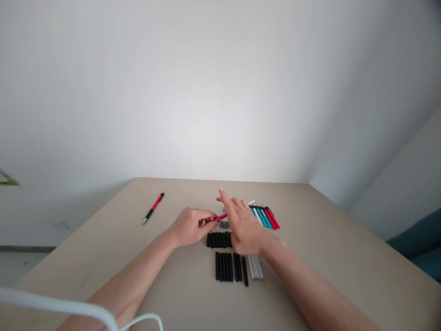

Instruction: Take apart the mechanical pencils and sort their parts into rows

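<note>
My left hand [190, 225] is closed in a pinch on a red pen part [221, 216] above the middle of the beige table [310, 239]. My right hand [241, 225] hovers just right of it with fingers stretched out and apart, its fingertips near the red part. Below the hands lie two rows of black pen tubes [227, 266], with the short upper row [217, 239] partly hidden by my right hand. Several white refills [256, 268] lie beside the lower row.
Teal and red pen barrels [267, 217] lie in a row right of my right hand. A finished red and black pen [153, 208] lies alone at the far left. Small grey springs [224, 224] sit between the hands. A white cable [86, 312] crosses the lower left corner.
</note>
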Demonstrator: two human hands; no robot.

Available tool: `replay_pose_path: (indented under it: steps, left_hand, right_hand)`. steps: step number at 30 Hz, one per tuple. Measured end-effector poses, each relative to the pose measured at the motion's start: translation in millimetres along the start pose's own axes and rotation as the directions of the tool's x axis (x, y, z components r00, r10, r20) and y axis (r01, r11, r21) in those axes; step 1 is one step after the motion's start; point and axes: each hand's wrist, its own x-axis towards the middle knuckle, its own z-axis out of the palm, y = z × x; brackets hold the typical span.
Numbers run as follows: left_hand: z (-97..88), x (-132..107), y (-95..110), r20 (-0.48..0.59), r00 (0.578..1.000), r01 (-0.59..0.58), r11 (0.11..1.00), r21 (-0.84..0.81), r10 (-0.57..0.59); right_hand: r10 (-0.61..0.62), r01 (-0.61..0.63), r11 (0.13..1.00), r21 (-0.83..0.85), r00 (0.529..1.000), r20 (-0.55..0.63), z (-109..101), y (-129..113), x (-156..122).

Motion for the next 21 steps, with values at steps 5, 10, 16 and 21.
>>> replay_pose_path:
  steps: [5,10,16,21]
  left_hand:
    - [-1.5,-0.2,0.0,-0.004,1.0,-0.007,1.0,-0.012,0.007]
    - [-1.4,-0.7,-0.8,-0.01,1.0,-0.008,1.0,-0.009,0.008]
    - [-1.0,-0.4,0.1,0.005,1.0,-0.02,1.0,-0.019,0.02]
    - [-0.3,-0.2,1.4,0.01,1.0,0.004,1.0,-0.013,-0.004]
  right_hand:
    - [0.031,-0.031,1.0,0.002,0.999,-0.037,0.3,5.7,-1.2]
    - [0.045,-0.045,0.999,0.001,0.997,-0.056,-1.5,8.8,-3.2]
    - [0.003,-0.003,0.999,-0.036,1.0,-0.003,-0.8,5.4,-1.9]
    - [-0.004,0.007,0.996,-0.087,0.999,0.033,0.5,0.2,0.5]
